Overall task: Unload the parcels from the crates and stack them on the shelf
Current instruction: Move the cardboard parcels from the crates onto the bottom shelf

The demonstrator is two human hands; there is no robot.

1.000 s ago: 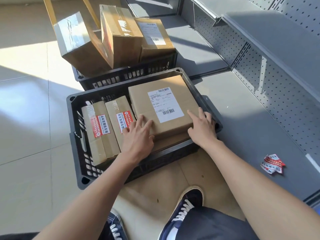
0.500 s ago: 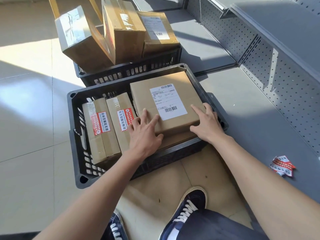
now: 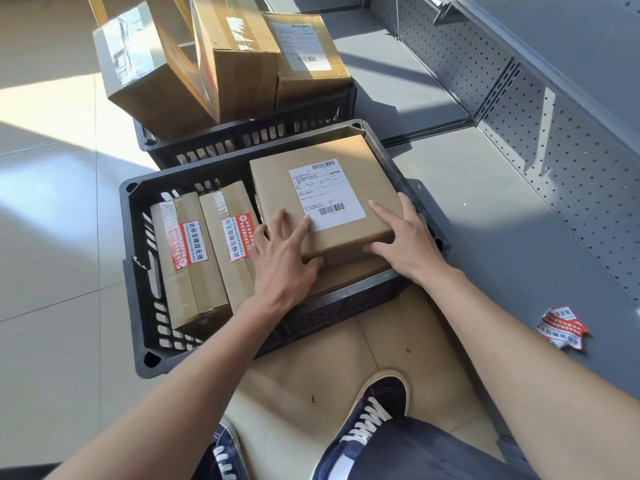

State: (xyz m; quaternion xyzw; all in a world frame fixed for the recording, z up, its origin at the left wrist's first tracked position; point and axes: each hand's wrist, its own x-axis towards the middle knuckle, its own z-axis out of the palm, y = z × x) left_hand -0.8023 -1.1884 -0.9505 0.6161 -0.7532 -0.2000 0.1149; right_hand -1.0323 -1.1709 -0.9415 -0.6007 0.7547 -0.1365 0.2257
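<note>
While the grey shelf (image 3: 491,216) beside you holds no parcel in view, most of the job looks undone. The far crate (image 3: 249,133) carries three boxes; the near crate (image 3: 138,271) holds two taped ones and the flat parcel (image 3: 322,199), brown card with a white barcode label, lying on another box. Your left hand (image 3: 284,261) and right hand (image 3: 405,240) grip its near corners, fingers on top, thumbs on its front edge.
</note>
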